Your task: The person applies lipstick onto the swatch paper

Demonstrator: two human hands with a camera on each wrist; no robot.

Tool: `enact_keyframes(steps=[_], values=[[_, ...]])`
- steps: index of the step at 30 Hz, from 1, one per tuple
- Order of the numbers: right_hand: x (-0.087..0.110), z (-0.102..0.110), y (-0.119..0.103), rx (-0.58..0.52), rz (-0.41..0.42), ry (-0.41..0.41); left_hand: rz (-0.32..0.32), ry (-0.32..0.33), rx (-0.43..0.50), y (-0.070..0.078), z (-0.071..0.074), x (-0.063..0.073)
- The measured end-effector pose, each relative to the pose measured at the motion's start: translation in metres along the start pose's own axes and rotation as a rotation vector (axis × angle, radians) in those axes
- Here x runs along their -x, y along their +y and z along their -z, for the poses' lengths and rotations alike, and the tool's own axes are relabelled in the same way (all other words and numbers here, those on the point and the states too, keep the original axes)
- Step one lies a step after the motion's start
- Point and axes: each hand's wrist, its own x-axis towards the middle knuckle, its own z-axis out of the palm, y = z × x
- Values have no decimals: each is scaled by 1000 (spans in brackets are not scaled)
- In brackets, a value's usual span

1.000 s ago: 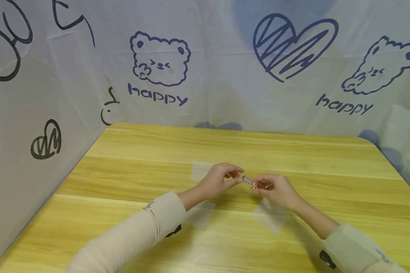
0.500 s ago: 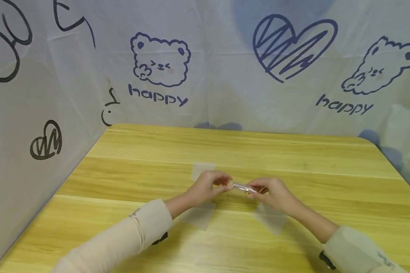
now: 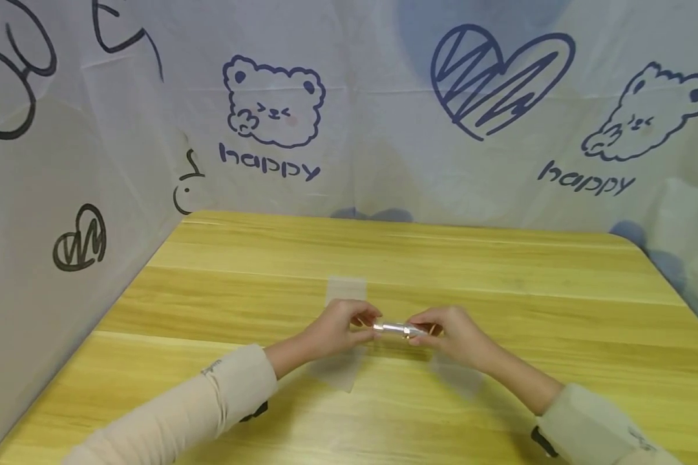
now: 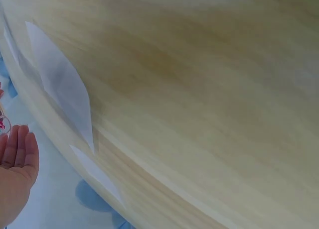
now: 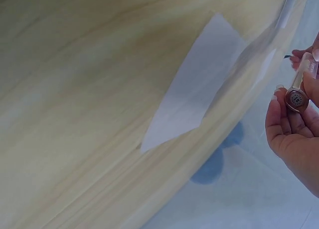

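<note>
A slim, shiny lipstick tube [image 3: 392, 329] with rose-gold bands is held level above the table, between both hands. My left hand [image 3: 338, 328] pinches its left end with thumb and fingertips. The right hand [image 3: 452, 332] grips the other end. In the right wrist view, the tube's round base [image 5: 297, 100] faces the camera, a dotted label on it, and the right hand's fingers lie around that end. Only a sliver of the tube shows at the edge of the left wrist view, beside a hand [image 4: 19, 162].
The wood-grain table [image 3: 209, 310] carries several pale square sheets: one sheet [image 3: 346, 289] behind the left hand, another sheet [image 3: 338, 373] below it, and a third sheet [image 3: 458, 378] below the right hand. A white cloth [image 3: 378, 148] with drawings hangs behind.
Both hands have come toward the person and to the left with the tube, which has turned from slanted to nearly level across the view. More of its middle shows between the hands.
</note>
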Motion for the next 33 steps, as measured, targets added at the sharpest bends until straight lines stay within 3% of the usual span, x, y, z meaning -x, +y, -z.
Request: enact_keyframes(steps=[11, 21, 33], values=[[-5, -7, -6, 18, 45, -11, -70, -11, -116, 3, 2, 2], [-4, -11, -6, 2, 8, -17, -110, -7, -149, 3, -1, 1], [-2, -13, -4, 15, 16, -20, -87, -58, -148, 5, -4, 2]])
